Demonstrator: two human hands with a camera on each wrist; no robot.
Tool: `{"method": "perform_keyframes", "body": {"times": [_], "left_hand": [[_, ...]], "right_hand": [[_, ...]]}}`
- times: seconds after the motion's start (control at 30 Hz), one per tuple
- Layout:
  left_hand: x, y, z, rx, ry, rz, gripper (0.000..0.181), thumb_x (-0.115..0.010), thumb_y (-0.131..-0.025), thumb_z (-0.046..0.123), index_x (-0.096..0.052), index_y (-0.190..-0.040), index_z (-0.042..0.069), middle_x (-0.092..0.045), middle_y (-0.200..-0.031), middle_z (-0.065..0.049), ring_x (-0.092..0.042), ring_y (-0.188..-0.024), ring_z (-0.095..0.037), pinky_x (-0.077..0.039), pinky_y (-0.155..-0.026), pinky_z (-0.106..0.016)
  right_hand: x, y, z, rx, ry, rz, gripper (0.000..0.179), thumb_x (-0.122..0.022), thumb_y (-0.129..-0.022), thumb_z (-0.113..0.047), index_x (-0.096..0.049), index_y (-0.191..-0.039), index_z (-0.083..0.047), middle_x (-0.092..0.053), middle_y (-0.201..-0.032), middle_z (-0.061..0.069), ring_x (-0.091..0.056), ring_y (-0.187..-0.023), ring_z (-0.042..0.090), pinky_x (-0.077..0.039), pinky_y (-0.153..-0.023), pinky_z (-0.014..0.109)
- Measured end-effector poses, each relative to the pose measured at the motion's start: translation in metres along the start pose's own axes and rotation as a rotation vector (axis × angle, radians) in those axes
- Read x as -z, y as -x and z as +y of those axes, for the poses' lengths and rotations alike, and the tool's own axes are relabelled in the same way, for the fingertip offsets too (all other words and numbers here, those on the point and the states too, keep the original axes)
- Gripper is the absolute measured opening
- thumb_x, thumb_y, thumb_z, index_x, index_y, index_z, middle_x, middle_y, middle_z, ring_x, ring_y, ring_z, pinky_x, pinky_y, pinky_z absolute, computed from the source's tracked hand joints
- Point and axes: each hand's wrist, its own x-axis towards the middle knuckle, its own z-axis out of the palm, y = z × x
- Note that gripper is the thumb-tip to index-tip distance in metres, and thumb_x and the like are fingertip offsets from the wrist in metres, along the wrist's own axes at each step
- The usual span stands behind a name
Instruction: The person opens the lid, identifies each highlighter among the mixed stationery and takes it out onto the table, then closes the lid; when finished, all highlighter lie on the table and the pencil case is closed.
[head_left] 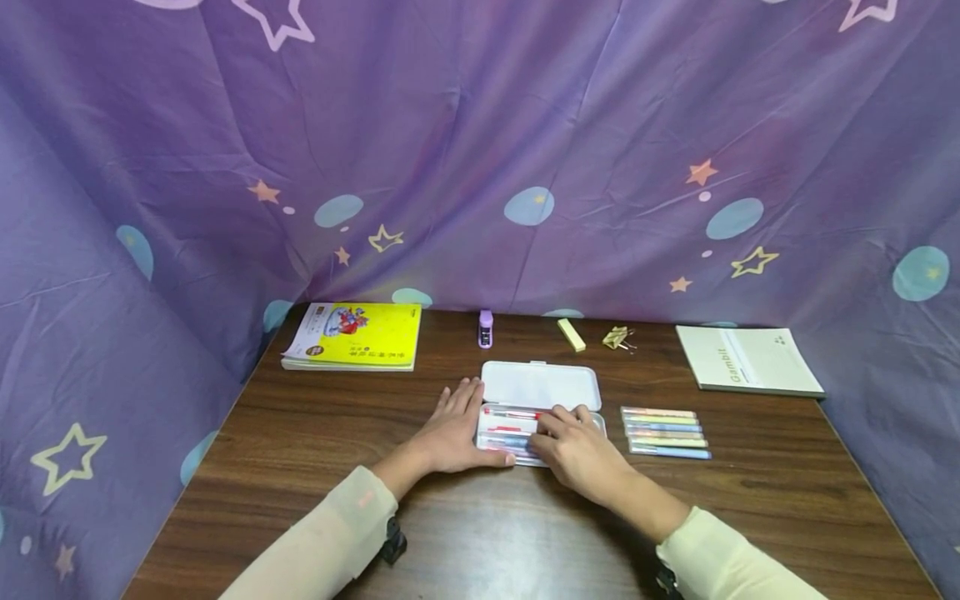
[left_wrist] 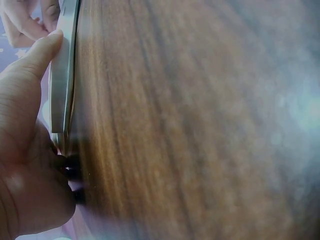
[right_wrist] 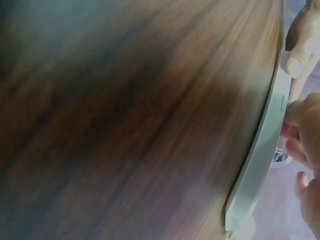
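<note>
A white pencil case (head_left: 540, 385) lies open on the table, its lid tipped back, with several pens (head_left: 504, 442) in the tray, some with red parts. My left hand (head_left: 450, 429) rests at the case's left end, fingers straight along that side; the thumb (left_wrist: 49, 46) touches the front rim. Over the right half of the tray, my right hand (head_left: 577, 450) reaches in with bent fingers, whose tips are hidden among the pens. Whether they hold a pen does not show. The right wrist view shows the case's front wall (right_wrist: 265, 135) beside these fingers.
Several pastel pens (head_left: 666, 432) lie in a row right of the case. Behind stand a purple stapler (head_left: 486, 330), a yellow block (head_left: 572, 335) and gold binder clips (head_left: 617, 337). A yellow book (head_left: 375, 337) lies back left, a pale notebook (head_left: 750, 360) back right.
</note>
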Motion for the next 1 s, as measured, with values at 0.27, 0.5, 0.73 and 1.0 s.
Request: {"method": "perform_keyframes", "body": {"times": [0.27,0.5,0.73,1.0], "left_hand": [[0.000,0.000,0.000,0.002,-0.003,0.001,0.137,-0.068,-0.089,0.086,-0.006,-0.178,0.003,-0.004,-0.187,-0.018,-0.003,-0.176,-0.033,-0.003,-0.144,-0.053],[0.000,0.001,0.000,0.006,-0.006,-0.001,0.137,-0.068,-0.089,0.086,-0.005,-0.178,0.003,-0.004,-0.187,-0.018,-0.002,-0.176,-0.033,-0.003,-0.144,-0.053],[0.001,0.001,0.000,0.000,-0.002,-0.002,0.137,-0.068,-0.089,0.086,-0.006,-0.178,0.002,-0.004,-0.187,-0.019,-0.002,-0.176,-0.034,-0.003,-0.144,-0.053],[0.001,0.000,0.001,-0.001,0.002,-0.008,0.136,-0.069,-0.090,0.085,-0.005,-0.178,0.003,-0.003,-0.187,-0.018,-0.001,-0.176,-0.032,-0.002,-0.144,-0.052]], "right_hand": [[0.000,0.000,-0.002,0.032,-0.029,-0.017,0.010,-0.086,-0.091,-0.020,-0.080,-0.099,-0.021,-0.074,-0.099,-0.005,-0.064,-0.094,0.017,-0.040,-0.075,0.033],[0.001,-0.007,-0.001,0.016,-0.017,-0.078,0.008,-0.085,-0.094,-0.024,-0.079,-0.091,-0.021,-0.070,-0.094,-0.005,-0.062,-0.094,0.017,-0.040,-0.074,0.034],[0.006,-0.011,-0.003,-0.003,0.004,-0.106,0.015,-0.086,-0.093,-0.024,-0.075,-0.084,-0.021,-0.067,-0.090,-0.005,-0.059,-0.091,0.018,-0.040,-0.073,0.035],[0.015,-0.017,-0.005,-0.057,0.038,-0.199,0.017,-0.089,-0.093,-0.033,-0.078,-0.085,-0.022,-0.066,-0.090,-0.006,-0.058,-0.089,0.018,-0.042,-0.073,0.037]]}}
